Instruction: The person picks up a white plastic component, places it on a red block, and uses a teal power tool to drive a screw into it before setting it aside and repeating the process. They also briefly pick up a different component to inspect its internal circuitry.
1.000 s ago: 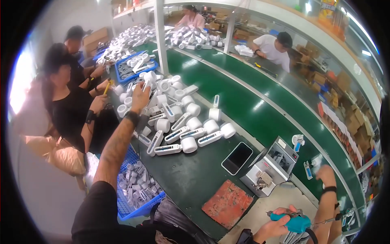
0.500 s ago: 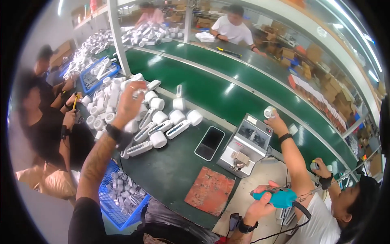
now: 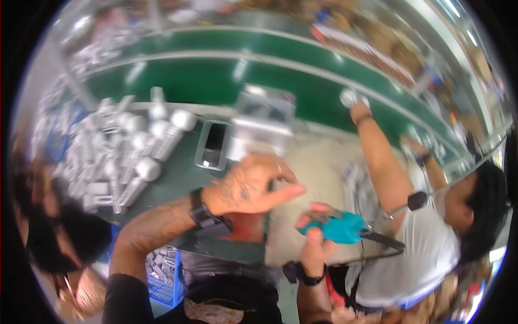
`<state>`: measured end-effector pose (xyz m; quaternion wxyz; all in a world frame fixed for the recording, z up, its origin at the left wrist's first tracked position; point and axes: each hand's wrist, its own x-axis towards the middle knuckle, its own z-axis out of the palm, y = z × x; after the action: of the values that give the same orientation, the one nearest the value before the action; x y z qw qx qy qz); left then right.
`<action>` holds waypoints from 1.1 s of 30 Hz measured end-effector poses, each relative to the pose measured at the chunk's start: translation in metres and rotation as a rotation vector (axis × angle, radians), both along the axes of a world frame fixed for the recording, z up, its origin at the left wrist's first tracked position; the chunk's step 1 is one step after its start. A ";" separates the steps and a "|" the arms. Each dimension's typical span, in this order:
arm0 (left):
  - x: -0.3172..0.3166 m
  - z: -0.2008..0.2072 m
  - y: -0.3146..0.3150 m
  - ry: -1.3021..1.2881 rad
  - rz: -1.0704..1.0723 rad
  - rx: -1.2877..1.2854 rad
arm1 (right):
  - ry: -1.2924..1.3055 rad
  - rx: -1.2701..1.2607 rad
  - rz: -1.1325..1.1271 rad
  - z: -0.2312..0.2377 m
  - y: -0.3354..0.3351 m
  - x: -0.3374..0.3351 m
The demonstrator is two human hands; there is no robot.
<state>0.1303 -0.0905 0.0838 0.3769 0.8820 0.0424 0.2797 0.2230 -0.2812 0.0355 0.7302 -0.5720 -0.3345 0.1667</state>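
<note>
My right hand is wrapped round a teal electric screwdriver, with its black cord running off to the right. Just above and to the left of it, my left hand reaches across the bench. Its thumb is stretched out, with a gap between thumb and curled fingers, and I see nothing held there, though motion smears it. Behind that hand stands a small grey machine with a clear-topped box, partly covered by my fingers. White plastic parts with round heads and slotted handles lie piled to the left.
A phone lies beside the machine. A reddish mat is under my left wrist. Beyond runs a green conveyor. At right, a co-worker's hand holds a white part over it. A blue basket of parts stands below the bench.
My left hand has swung from the white pile rightward and nearer, close to the screwdriver. The view has turned. My right hand keeps its hold on the screwdriver.
</note>
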 end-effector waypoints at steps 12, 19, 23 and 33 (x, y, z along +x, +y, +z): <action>0.179 -0.077 -0.092 0.455 0.036 -0.138 | 0.075 0.087 0.129 -0.002 -0.070 -0.019; 0.199 -0.099 -0.096 0.469 0.164 -0.134 | 0.057 -0.047 -0.070 0.015 -0.060 -0.024; 0.192 -0.097 -0.078 0.444 0.215 -0.189 | -0.027 -0.055 -0.050 0.009 -0.047 -0.017; 0.024 -0.050 -0.046 0.062 0.067 -0.101 | -0.096 -0.086 -0.204 -0.021 -0.020 0.013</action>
<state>0.1540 -0.1369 0.0342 0.4097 0.8682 0.0974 0.2624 0.2358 -0.3017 0.0141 0.7013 -0.6412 -0.3015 0.0784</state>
